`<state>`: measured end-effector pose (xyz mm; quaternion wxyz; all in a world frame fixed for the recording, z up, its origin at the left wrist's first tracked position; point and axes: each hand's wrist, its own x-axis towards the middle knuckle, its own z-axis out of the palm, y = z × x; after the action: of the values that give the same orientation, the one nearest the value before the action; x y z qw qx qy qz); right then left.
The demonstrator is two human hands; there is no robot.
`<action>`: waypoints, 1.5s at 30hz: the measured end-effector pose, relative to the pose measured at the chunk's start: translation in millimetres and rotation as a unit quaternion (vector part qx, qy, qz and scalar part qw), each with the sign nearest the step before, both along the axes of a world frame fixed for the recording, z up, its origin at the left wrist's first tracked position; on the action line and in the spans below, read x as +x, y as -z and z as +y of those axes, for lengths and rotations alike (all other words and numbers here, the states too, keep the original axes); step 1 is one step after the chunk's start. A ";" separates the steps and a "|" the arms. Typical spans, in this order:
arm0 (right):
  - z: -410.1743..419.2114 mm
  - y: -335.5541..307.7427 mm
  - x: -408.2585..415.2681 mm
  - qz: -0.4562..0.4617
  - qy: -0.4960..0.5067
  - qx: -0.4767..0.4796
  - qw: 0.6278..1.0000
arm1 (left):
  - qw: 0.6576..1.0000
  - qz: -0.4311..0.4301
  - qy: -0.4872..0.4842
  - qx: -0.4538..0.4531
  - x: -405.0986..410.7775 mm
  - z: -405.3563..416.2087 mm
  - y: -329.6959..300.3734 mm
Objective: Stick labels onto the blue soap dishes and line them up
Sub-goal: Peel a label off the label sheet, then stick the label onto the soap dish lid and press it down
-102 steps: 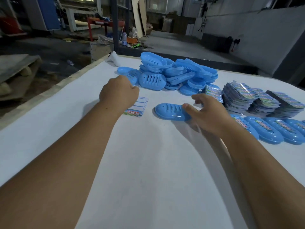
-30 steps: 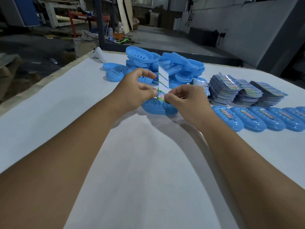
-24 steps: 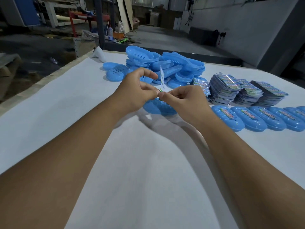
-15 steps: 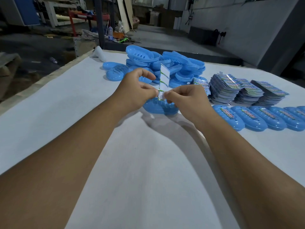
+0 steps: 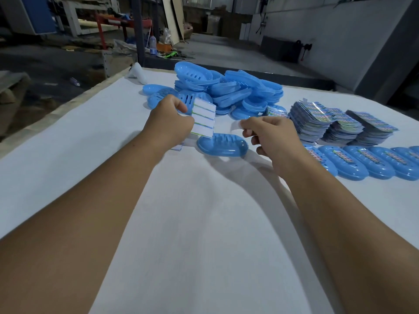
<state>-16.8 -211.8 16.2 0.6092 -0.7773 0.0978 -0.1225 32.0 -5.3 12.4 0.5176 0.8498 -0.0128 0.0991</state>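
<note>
1. The right hand (image 5: 275, 138) pinches a peeled label (image 5: 236, 126) between thumb and fingertips. The strip is blurred and pale, so I cannot tell which face is sticky. It could curl onto a finger or fold on itself if it is carried loosely.
2. The left hand (image 5: 169, 123) grips the label sheet (image 5: 203, 120) upright, its lower edge just above the near soap dish (image 5: 222, 145). If the sheet drops there, it would likely cover the spot where the label belongs.
3. That soap dish lies between the two hands, slightly below them and unheld, so a hard press might slide it on the white table cover (image 5: 204, 223), leaving the label crooked.
4. The dish is blue, oval and glossy, lying bottom-up with slots across its back — bare, no label yet.
5. Beyond the left hand sits the heap of unlabelled dishes (image 5: 229, 87); just right of the right hand runs the labelled row (image 5: 367, 160), touching side by side, with the stacks of sheets (image 5: 335, 124) behind it.
</note>
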 end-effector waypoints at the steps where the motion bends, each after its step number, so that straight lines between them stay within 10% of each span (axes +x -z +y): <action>1: -0.5 -0.3 0.0 0.004 0.001 0.006 1.000 | 1.000 -0.005 -0.012 0.016 0.2 2.4 0.5; 15: 1.0 0.4 2.0 0.015 0.012 -0.006 1.000 | 0.871 0.057 -0.121 0.473 -0.1 28.6 -4.9; 24: 11.4 5.6 -2.2 -0.065 0.001 -0.101 0.993 | 0.995 -0.027 0.080 0.048 -16.7 -10.3 -11.6; 45: 10.2 7.5 -0.2 -0.120 -0.077 -0.123 0.982 | 0.992 0.003 0.121 -0.019 -22.2 -18.7 -7.0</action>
<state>-17.0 -201.6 8.7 0.5236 -0.8313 -0.0525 -0.1791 9.8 -24.0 19.3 0.5419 0.8323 -0.1116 0.0332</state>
